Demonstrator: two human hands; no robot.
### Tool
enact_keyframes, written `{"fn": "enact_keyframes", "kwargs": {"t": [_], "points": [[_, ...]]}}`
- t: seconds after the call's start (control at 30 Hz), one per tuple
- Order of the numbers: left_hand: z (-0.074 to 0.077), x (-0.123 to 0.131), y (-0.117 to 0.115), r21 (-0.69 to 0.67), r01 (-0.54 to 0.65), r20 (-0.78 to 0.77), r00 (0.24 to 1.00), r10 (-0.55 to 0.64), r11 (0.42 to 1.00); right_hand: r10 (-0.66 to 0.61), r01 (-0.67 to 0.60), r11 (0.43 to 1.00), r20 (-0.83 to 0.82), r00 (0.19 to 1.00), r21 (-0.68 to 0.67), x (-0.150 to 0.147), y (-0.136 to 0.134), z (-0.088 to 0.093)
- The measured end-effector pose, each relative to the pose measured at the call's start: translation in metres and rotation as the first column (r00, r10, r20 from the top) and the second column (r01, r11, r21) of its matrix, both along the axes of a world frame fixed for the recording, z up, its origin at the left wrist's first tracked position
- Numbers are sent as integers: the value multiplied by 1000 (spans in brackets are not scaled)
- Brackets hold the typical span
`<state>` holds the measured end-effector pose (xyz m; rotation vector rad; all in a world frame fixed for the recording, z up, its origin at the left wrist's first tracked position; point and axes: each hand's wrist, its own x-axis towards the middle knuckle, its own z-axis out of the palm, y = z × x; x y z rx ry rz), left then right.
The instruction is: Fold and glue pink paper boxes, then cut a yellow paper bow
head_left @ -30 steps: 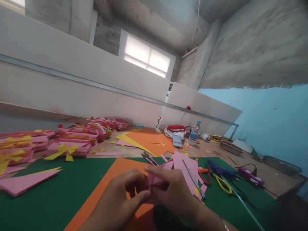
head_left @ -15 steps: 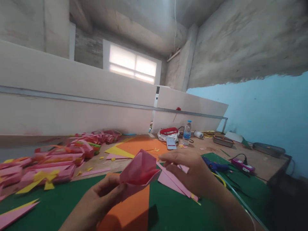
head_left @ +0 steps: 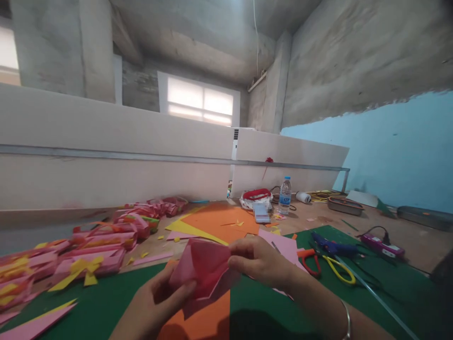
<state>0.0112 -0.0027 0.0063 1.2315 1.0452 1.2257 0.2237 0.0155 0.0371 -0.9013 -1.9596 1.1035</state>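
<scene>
A folded pink paper pouch, its mouth spread wide toward me, is held up over the table. My left hand grips its left side, thumb in front and fingers behind. At the upper right edge, my right hand pinches the paper between thumb and fingers. Beneath the pouch lies an orange sheet on the green mat. Pink paper pieces lie behind my right hand, with red-handled scissors and a yellow-handled pair beside my forearm.
Several finished pink paper bags, some with yellow bows, pile up at left. A blue glue gun and purple power strip sit at right. Farther back are a water bottle, a phone and orange sheets.
My right hand has come to the pouch and now pinches its right edge. The pouch is opened wider and turned, and the view has shifted slightly, revealing the scissors.
</scene>
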Motion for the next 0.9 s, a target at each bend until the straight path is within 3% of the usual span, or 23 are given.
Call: {"fn": "enact_keyframes", "kwargs": {"t": [0.17, 0.33, 0.67, 0.8, 0.9], "points": [[0, -2, 0, -96, -8, -117, 993, -3, 995, 53, -54, 999, 93, 994, 8, -2, -3, 0], [0, -3, 1, -124, 82, -94, 991, -94, 989, 25, -26, 1000, 123, 992, 4, -4, -2, -5], [5, -2, -1, -188, 129, -36, 990, -138, 974, 36, -30, 998, 122, 992, -53, -5, -1, -8], [0, 0, 1, -165, 160, -58, 983, -171, 973, 26, -34, 998, 171, 985, 45, -8, -1, -12], [-10, 1, 3, -153, 157, -142, 974, -179, 976, 15, -71, 976, 262, 965, 204, -7, -9, -5]]}}
